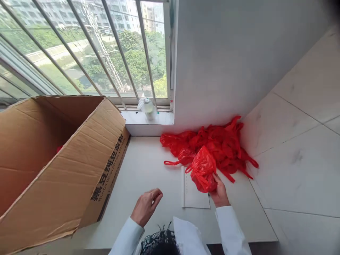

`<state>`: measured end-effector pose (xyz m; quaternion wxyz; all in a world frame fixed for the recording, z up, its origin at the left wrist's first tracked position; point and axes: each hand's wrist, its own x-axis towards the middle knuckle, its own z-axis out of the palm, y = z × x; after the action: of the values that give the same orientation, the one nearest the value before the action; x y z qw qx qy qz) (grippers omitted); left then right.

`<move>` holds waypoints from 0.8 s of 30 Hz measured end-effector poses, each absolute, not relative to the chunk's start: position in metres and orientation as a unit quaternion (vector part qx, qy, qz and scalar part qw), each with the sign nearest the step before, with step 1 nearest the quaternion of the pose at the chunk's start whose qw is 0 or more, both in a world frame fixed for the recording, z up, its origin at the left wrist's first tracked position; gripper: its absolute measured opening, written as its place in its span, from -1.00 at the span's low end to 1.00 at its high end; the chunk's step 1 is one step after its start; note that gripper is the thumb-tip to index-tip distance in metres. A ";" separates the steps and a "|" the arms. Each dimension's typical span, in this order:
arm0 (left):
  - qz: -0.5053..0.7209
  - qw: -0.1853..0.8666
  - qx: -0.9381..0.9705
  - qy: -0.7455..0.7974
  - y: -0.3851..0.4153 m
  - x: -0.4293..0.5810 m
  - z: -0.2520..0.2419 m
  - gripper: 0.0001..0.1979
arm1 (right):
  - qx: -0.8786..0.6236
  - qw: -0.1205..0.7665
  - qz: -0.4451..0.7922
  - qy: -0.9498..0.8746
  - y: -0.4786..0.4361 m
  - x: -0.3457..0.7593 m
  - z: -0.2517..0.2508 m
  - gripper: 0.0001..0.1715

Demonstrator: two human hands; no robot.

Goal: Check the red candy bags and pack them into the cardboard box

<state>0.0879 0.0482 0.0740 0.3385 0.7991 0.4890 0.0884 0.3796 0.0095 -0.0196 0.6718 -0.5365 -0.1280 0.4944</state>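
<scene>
A crumpled red plastic bag [203, 170] is gripped at its lower right edge by my right hand [220, 191], thumb on top. Under the bag lies a white notebook [198, 198], partly covered. My left hand [147, 205] hovers over the white table to the left of the notebook, its fingers curled in and nothing showing in them. Behind the held bag, a heap of red plastic bags [220, 141] with loop handles spreads along the wall.
A tall open cardboard box [87, 156] stands on the left, with a bit of red inside. On the sill of the barred window sits a clear container [149, 109] with a white plastic wrap. A tiled wall [297, 156] bounds the white table [143, 166] on the right.
</scene>
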 end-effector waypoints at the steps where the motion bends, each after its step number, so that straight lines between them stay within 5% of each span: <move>1: 0.101 0.387 0.767 0.501 0.044 0.080 0.065 -0.72 | -0.524 0.657 0.528 -0.125 0.008 0.342 -0.029 -0.59; 5: 0.137 0.558 0.593 0.564 0.027 0.042 0.021 -0.65 | -0.420 0.621 0.661 -0.041 0.005 0.214 -0.058 -0.71; 9: 0.193 0.544 0.536 0.616 0.020 0.014 -0.019 -0.62 | -0.376 0.597 0.709 0.012 0.011 0.147 -0.078 -0.84; 13: 0.213 0.476 0.547 0.655 0.026 -0.009 -0.048 -0.71 | -0.546 0.513 0.655 -0.097 0.014 0.125 -0.102 -0.88; 20: 0.185 0.355 0.592 0.699 0.032 -0.052 -0.078 -0.57 | -0.708 0.446 0.504 -0.215 -0.003 0.129 -0.115 -0.70; 24: 0.148 0.341 0.641 0.672 0.043 -0.055 -0.086 -0.66 | -0.665 0.323 0.362 -0.568 0.030 0.113 -0.096 -0.56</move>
<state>-0.0552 0.0425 -0.0857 0.3406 0.6409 0.6718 0.1480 0.1129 0.0303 -0.0962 0.3232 -0.6648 -0.5678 0.3622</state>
